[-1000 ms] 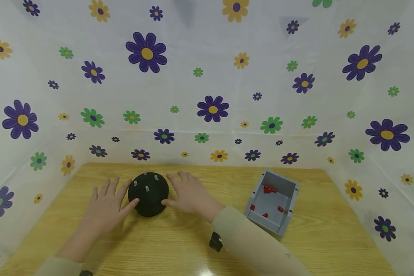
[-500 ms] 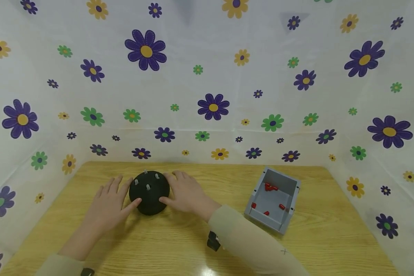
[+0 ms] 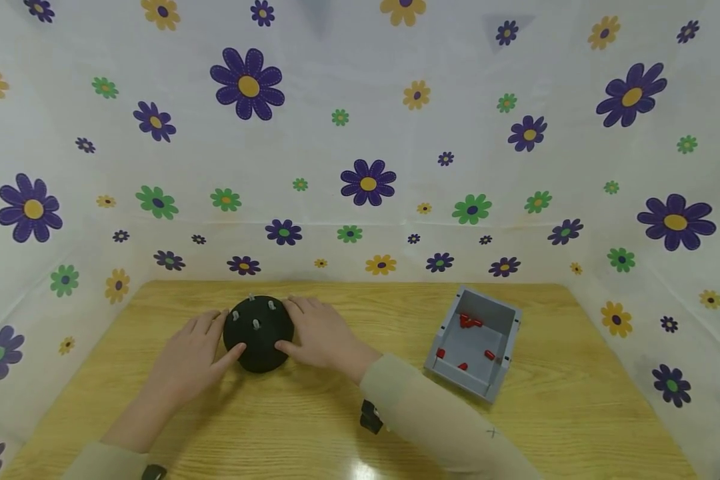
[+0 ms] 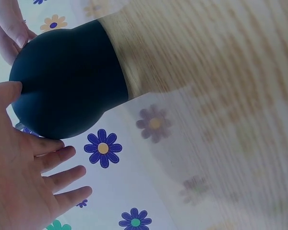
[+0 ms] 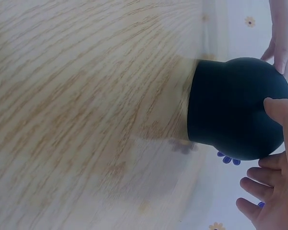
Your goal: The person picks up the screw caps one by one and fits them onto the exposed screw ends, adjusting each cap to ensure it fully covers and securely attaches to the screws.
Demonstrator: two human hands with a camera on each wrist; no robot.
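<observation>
A black rounded thing (image 3: 258, 350), domed above a narrower base, stands at the back left of the wooden table. Several small grey pegs (image 3: 256, 325) stick up from its top. On its left side my left hand (image 3: 189, 360) touches it; in the left wrist view the thumb and index finger of that left hand (image 4: 19, 177) meet the dome, the other fingers spread straight. Opposite, my right hand (image 3: 324, 333) rests on its right side. In the right wrist view the right thumb (image 5: 276, 110) lies on the dome, with the remaining fingers below, mostly straight.
A grey bin (image 3: 471, 347) to the right holds several small red pieces (image 3: 468, 321). The wooden table (image 3: 312, 433) ends at a white cloth (image 3: 312, 147) printed with flowers, which rises behind and along both sides.
Both hands have closed in on the black domed thing from either side, the right hand moving slightly left onto it. The view has shifted a little.
</observation>
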